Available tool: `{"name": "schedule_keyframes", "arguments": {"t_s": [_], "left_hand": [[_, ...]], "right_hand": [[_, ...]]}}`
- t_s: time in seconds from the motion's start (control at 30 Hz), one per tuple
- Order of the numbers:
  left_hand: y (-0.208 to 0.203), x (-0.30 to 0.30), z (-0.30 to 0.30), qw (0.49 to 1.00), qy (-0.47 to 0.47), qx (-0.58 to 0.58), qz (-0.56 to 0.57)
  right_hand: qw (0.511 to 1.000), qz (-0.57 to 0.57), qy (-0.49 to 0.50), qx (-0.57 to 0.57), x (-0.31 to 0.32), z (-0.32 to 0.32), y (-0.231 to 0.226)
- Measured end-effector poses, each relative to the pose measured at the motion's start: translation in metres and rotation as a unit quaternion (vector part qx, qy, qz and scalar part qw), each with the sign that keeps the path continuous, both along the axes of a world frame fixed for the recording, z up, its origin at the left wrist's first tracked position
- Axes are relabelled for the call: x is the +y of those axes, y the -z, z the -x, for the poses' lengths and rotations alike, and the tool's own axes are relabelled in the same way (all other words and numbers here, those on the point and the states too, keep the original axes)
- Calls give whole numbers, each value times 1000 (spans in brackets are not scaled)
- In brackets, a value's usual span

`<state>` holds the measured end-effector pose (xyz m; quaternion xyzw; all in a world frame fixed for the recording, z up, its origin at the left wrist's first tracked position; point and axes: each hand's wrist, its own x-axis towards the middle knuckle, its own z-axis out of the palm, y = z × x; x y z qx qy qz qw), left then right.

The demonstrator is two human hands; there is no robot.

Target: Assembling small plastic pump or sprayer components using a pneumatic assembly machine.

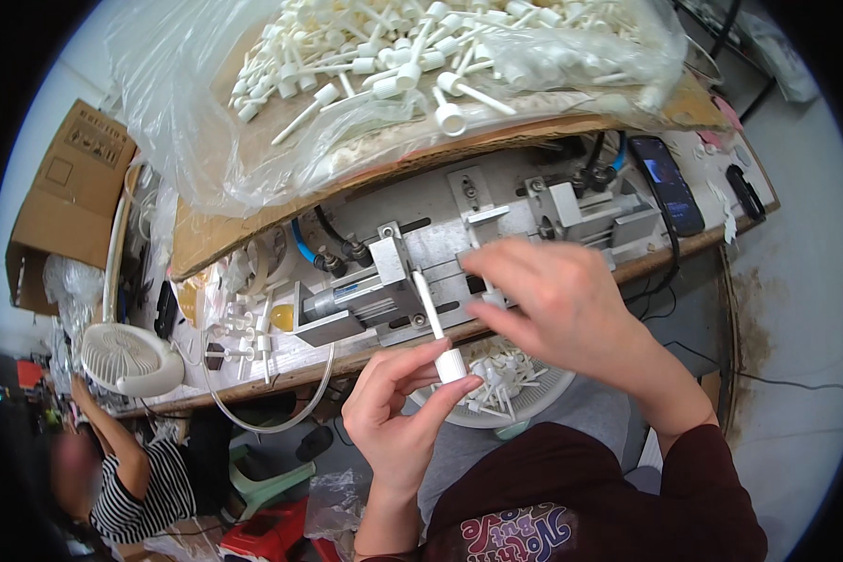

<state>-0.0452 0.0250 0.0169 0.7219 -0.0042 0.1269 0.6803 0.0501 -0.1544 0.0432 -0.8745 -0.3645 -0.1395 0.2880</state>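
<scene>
Workbench (707, 181): carries the whole station.
Cardboard sheet (197, 239): raised at the rear of the bench; bears a plastic bag (159, 56) and a heap of white stemmed caps (384, 47) within easy reach.
Clamping fixture (393, 262): metal, with opposed cylinders and blocks, set along the front of the bench; fingertips are best kept off the faces of the blocks while hands work here.
Basket (551, 398): pale, below the bench edge, holding loose white stemmed pieces; keeping it directly under the hands would catch a dropped part.
Right hand (557, 290): over the fixture, blurred; thumb and forefinger appear parted about a white piece (493, 298). Whether they pinch it cannot be told.
Left hand (398, 403): in front of the fixture, thumb and fingers pinching a ribbed white cap (450, 365).
Grip, assessed: sound. Holding by the ribbing leaves the stem bare and should resist slipping; light pressure is advised.
Stem (429, 304): rises tilted from the held cap, its tip overlapping the left block in view; contact cannot be confirmed.
Alignment, assessed: the stem is best guided straight along its own axis, since side load could bend so slender a part.
</scene>
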Motion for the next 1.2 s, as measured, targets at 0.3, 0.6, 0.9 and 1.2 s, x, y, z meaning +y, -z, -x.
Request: {"name": "schedule_keyframes", "arguments": {"t_s": [0.3, 0.6, 0.9, 1.2], "left_hand": [[13, -17, -19, 963, 4, -122, -241], [26, -27, -41, 886, -24, -153, -437], [18, -32, -54, 840, -3, -172, -515], [20, -33, -55, 869, 15, -131, -478]], "right_hand": [[939, -116, 185, -268, 31, -89, -25], [971, -129, 129, -153, 33, -113, -13], [950, -235, 106, -179, 18, -86, -15], [938, -342, 59, 11, -4, -31, -13]]}}
